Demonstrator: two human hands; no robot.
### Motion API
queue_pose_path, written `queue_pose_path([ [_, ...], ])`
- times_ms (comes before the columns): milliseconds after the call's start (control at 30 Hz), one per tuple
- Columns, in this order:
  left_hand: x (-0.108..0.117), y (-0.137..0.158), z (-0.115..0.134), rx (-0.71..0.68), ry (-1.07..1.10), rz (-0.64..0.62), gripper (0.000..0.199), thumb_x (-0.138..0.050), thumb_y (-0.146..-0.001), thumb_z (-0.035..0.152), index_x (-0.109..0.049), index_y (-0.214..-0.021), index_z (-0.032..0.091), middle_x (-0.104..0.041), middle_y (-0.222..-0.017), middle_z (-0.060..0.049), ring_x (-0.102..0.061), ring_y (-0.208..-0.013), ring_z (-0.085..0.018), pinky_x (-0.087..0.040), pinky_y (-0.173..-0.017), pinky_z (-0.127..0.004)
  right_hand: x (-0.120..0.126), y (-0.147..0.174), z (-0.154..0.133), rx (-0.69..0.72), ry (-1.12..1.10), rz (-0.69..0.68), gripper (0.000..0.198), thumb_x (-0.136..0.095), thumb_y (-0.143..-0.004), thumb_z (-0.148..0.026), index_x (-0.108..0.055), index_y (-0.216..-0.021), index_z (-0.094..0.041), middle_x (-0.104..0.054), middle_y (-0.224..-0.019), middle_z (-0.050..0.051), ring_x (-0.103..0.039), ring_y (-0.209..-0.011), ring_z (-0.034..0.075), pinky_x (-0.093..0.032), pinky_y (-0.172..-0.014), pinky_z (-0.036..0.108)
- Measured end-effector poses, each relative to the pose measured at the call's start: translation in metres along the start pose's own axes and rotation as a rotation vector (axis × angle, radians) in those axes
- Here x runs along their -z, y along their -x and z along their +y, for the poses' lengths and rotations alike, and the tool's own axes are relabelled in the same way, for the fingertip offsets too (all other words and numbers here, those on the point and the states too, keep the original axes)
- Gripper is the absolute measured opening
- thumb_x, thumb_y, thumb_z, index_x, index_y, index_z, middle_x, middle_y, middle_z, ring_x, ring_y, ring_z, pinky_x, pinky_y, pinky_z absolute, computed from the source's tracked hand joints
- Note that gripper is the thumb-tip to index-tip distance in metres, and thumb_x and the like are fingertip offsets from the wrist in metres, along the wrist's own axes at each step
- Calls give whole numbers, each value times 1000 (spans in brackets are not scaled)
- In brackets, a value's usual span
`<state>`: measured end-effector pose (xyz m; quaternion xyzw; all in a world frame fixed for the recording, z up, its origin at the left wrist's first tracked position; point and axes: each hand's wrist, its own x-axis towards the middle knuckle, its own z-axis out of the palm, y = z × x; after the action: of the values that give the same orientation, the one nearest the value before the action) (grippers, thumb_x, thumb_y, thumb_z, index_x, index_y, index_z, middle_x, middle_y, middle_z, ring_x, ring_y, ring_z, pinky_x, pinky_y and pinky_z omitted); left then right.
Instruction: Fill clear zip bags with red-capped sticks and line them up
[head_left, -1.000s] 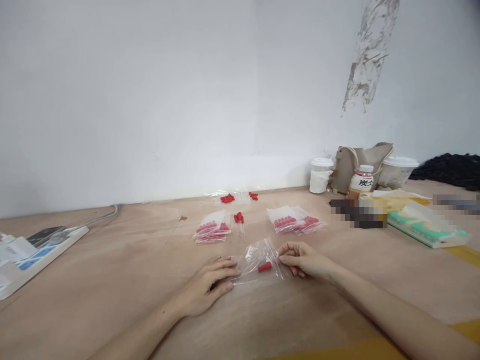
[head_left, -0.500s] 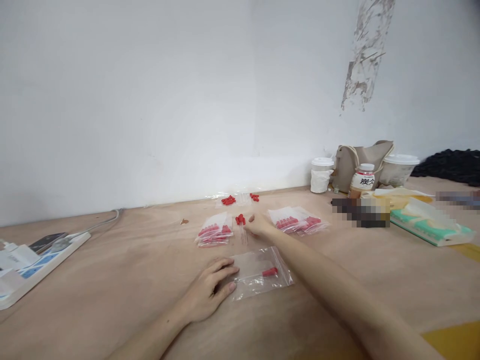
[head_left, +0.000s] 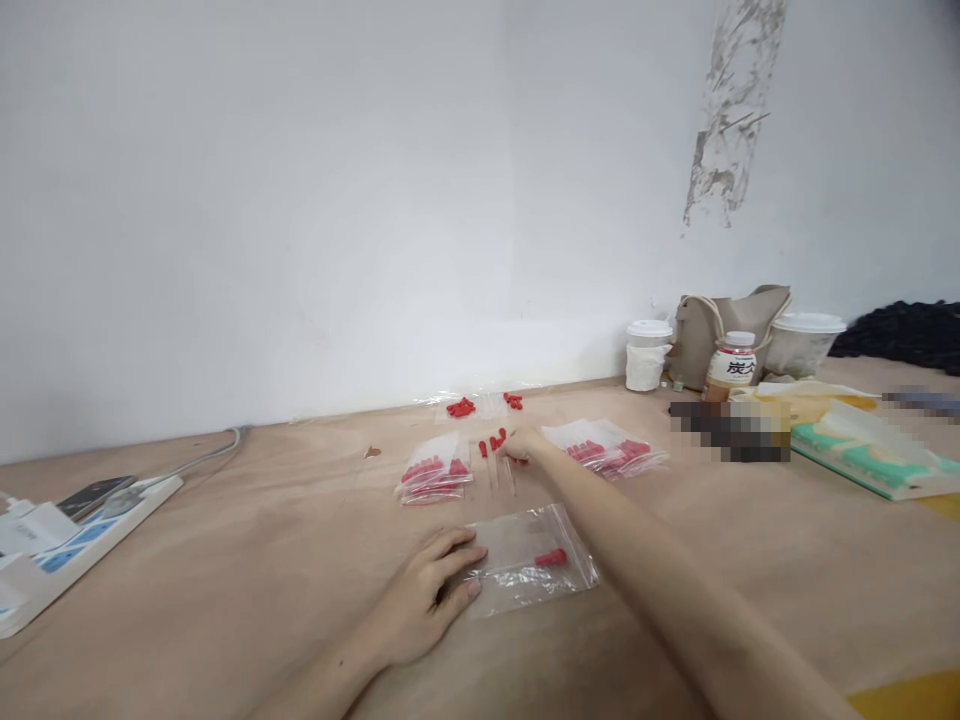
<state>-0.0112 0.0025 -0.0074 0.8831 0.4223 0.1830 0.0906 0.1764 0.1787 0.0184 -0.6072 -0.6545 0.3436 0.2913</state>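
Note:
A clear zip bag (head_left: 517,575) lies flat in front of me, with one red-bulbed dropper (head_left: 551,558) inside it. My left hand (head_left: 431,595) rests on the table, its fingers apart and their tips on the bag's left edge. Farther out, my right hand (head_left: 521,446) is closed at a small group of glass droppers (head_left: 493,460) with red bulbs. Its fingertips are pinched at the rightmost one, and they partly hide it. Filled bags of droppers lie on both sides, a left stack (head_left: 435,470) and a right stack (head_left: 600,447).
Against the wall lies a clear bag (head_left: 487,405) with more red bulbs. At right stand a lidded cup (head_left: 649,355), a bottle (head_left: 731,368), a grey bag (head_left: 694,335) and a green tissue pack (head_left: 874,450). A power strip (head_left: 90,550) and a phone (head_left: 94,492) lie left.
The droppers by my right hand have spread apart, and my right fingers now meet the rightmost one. My left hand stays at the zip bag. The whole view has shifted slightly.

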Motion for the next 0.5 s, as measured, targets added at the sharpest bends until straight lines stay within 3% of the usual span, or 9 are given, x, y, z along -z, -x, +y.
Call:
queue_pose_path([
  [67, 0, 0, 0, -2, 4, -1, 34, -40, -86, 37, -48, -118, 28, -43, -126, -3, -38, -116, -20, -33, -98, -38, 14, 13, 10, 42, -53, 48, 11, -59, -62, -14, -53, -71, -14, -43, -40, -6, -43, -37, 8, -33, -37, 18],
  [200, 1, 0, 0, 0, 14, -14, 33, -37, -87, 36, -48, -118, 29, -42, -127, -2, -38, -116, -21, -32, -98, -39, 47, 52, 41, 197, -258, 182, 38, -48, -72, -22, -37, -109, -20, -44, -50, -10, -43, -39, 6, -33, -37, 16],
  [267, 3, 0, 1, -6, 9, -24, 35, -40, -86, 38, -47, -119, 29, -41, -128, -3, -38, -116, -22, -32, -97, -40, 60, 73, 60, 257, -392, 231, 42, -47, -74, -33, -32, -112, -21, -43, -49, -10, -40, -36, 7, -31, -34, 16],
  [367, 4, 0, 2, -9, -2, -21, 39, -44, -83, 41, -46, -120, 29, -40, -129, -4, -38, -116, -23, -33, -97, -42, 69, 97, 85, 219, -500, 323, 41, -44, -74, -46, -34, -104, -20, -43, -50, -9, -38, -33, 7, -27, -30, 18],
  [500, 4, 0, 2, 1, -11, -28, 39, -44, -83, 41, -46, -120, 29, -40, -129, -3, -37, -117, -23, -33, -96, -41, 62, 110, 103, 121, -656, 387, 35, -46, -73, -47, -34, -97, -23, -48, -58, -6, -47, -39, 10, -36, -33, 21],
])
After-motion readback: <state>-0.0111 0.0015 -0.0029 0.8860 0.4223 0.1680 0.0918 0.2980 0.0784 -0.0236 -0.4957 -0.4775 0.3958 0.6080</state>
